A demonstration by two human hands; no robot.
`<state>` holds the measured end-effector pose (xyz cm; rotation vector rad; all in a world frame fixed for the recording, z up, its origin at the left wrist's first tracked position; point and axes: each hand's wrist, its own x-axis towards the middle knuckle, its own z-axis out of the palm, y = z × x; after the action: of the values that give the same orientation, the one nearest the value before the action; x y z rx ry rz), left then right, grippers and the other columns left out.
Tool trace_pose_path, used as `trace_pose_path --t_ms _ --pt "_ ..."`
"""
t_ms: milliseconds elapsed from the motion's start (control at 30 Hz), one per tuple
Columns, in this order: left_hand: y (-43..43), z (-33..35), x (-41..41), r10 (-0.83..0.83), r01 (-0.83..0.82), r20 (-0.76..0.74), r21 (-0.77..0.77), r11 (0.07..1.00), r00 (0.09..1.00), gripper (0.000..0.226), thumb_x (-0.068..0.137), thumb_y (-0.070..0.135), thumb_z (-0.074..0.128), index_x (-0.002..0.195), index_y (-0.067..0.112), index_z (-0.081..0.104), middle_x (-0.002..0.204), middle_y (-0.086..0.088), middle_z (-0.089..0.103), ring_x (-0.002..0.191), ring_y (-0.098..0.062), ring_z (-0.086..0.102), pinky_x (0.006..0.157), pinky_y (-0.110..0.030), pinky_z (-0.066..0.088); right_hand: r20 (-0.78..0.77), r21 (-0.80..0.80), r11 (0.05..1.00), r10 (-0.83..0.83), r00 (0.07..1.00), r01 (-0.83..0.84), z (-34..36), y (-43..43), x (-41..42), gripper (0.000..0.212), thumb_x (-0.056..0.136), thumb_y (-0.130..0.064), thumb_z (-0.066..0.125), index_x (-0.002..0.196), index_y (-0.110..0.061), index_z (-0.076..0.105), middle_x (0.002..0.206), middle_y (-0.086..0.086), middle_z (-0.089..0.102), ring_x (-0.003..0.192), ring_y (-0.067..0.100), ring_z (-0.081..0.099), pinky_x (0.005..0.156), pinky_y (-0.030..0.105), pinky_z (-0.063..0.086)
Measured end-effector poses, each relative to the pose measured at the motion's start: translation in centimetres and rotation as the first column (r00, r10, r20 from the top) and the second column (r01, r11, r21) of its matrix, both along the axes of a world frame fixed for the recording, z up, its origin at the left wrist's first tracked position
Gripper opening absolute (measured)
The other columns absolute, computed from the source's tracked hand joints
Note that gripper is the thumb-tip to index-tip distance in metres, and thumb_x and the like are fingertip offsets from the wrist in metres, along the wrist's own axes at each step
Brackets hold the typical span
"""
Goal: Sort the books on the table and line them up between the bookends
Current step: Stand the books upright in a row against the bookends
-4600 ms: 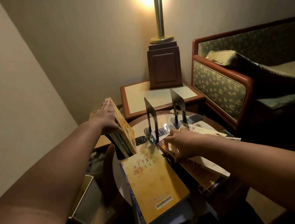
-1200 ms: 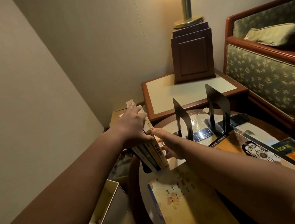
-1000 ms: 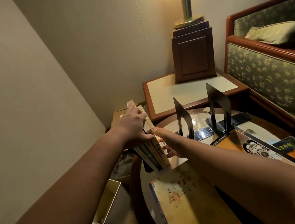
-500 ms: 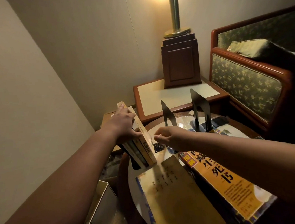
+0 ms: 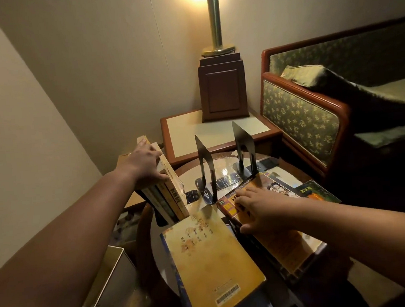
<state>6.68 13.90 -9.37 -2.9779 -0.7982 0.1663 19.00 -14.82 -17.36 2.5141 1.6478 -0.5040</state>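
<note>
Books (image 5: 169,200) at table rim (image 5: 188,166), bookends (image 5: 206,167) apart

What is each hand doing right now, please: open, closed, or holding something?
Left hand: holding the upright stack of books, fingers curled round it.
Right hand: on the flat orange book; whether it grips cannot be told.

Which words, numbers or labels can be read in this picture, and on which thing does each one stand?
No text can be quoted with certainty.
Upright books gripped by the left hand: white spine letters, blurred.
Large yellow book: small Chinese characters and a barcode, too small.
Orange book under the right hand: characters partly covered, blurred.
Green book: yellow characters, blurred.
</note>
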Motion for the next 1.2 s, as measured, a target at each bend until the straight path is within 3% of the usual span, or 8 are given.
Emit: trace_pose_path --t_ms 133,233,400,667,733,933,1133,1200 --pt "0.3 -0.2 0.0 0.003 -0.003 -0.004 0.007 1.0 1.0 0.091 0.08 0.057 0.07 0.152 0.018 0.033 0.16 -0.009 0.024 0.152 -0.031 0.001 0.12 -0.051 0.013 0.031 -0.015 1.0 0.002 1.0 -0.002 0.0 -0.3 -0.2 0.091 0.078 -0.054 0.072 0.15 -0.021 0.028 0.156 0.003 0.028 0.139 0.025 0.029 0.112 0.046 0.035" --pt "0.3 -0.3 -0.1 0.002 -0.002 0.009 0.005 1.0 1.0 0.09 0.079 0.056 0.071 0.152 0.018 0.034 0.16 -0.009 0.024 0.151 -0.031 0.001 0.12 -0.052 0.015 0.065 -0.051 0.999 0.008 0.998 -0.005 -0.2 0.0 -0.6 0.099 0.072 -0.049 0.077 0.15 -0.027 0.02 0.149 0.006 0.031 0.131 0.029 0.034 0.101 0.05 0.045" --pt "0.3 -0.3 0.2 -0.003 0.003 0.009 0.004 1.0 1.0 0.09 0.08 0.055 0.071 0.152 0.017 0.033 0.16 -0.009 0.025 0.151 -0.031 0.001 0.12 -0.051 0.012 0.172 -0.121 0.992 0.005 0.985 0.016 -0.8 2.0 -1.3 0.099 0.077 -0.047 0.076 0.151 -0.041 0.01 0.152 0.013 0.017 0.134 0.046 0.025 0.091 0.067 0.045" --pt "1.0 -0.8 0.4 -0.009 0.009 0.023 -0.003 1.0 1.0 0.091 0.079 0.056 0.071 0.152 0.017 0.033 0.16 -0.009 0.024 0.152 -0.032 0.0 0.12 -0.053 0.011 0.195 -0.073 0.995 -0.052 0.979 0.067 -1.2 3.1 -2.4 0.072 0.084 -0.028 0.071 0.143 -0.033 0.03 0.146 0.016 0.024 0.13 0.05 0.027 0.085 0.075 0.043" --pt "1.2 -0.9 0.4 -0.008 0.008 0.023 -0.005 1.0 1.0 0.091 0.079 0.057 0.071 0.152 0.017 0.034 0.16 -0.01 0.025 0.152 -0.032 0.0 0.12 -0.053 0.012 0.17 -0.027 0.999 -0.042 0.984 0.048 -0.9 3.0 -2.5 0.071 0.084 -0.029 0.072 0.142 -0.031 0.031 0.142 0.017 0.027 0.129 0.048 0.031 0.086 0.072 0.046" --pt "0.9 -0.8 0.4 -0.007 0.007 0.027 0.002 1.0 1.0 0.089 0.08 0.056 0.071 0.152 0.017 0.034 0.159 -0.01 0.025 0.152 -0.032 0.001 0.12 -0.053 0.013 0.15 0.198 0.979 0.025 0.988 -0.055 0.2 2.0 -3.2 0.075 0.084 -0.027 0.072 0.147 -0.022 0.031 0.13 0.017 0.043 0.11 0.033 0.055 0.078 0.034 0.052" --pt "0.9 -0.6 0.5 -0.002 0.002 -0.009 0.01 1.0 1.0 0.09 0.08 0.058 0.07 0.152 0.019 0.033 0.16 -0.01 0.023 0.151 -0.032 0.0 0.12 -0.054 0.015 0.128 0.432 0.898 0.031 0.991 -0.084 3.4 1.0 -3.6 0.065 0.085 -0.011 0.064 0.144 -0.013 0.035 0.119 0.011 0.062 0.098 0.026 0.063 0.081 0.035 0.055" --pt "0.8 -0.6 0.5 0.0 0.0 -0.013 0.011 1.0 1.0 0.09 0.079 0.059 0.069 0.152 0.019 0.033 0.159 -0.01 0.024 0.151 -0.032 0.0 0.12 -0.054 0.016 0.079 0.503 0.861 0.042 0.996 -0.077 5.2 0.5 -3.7 0.061 0.085 -0.007 0.064 0.14 -0.01 0.039 0.115 0.012 0.064 0.094 0.025 0.065 0.072 0.024 0.056"
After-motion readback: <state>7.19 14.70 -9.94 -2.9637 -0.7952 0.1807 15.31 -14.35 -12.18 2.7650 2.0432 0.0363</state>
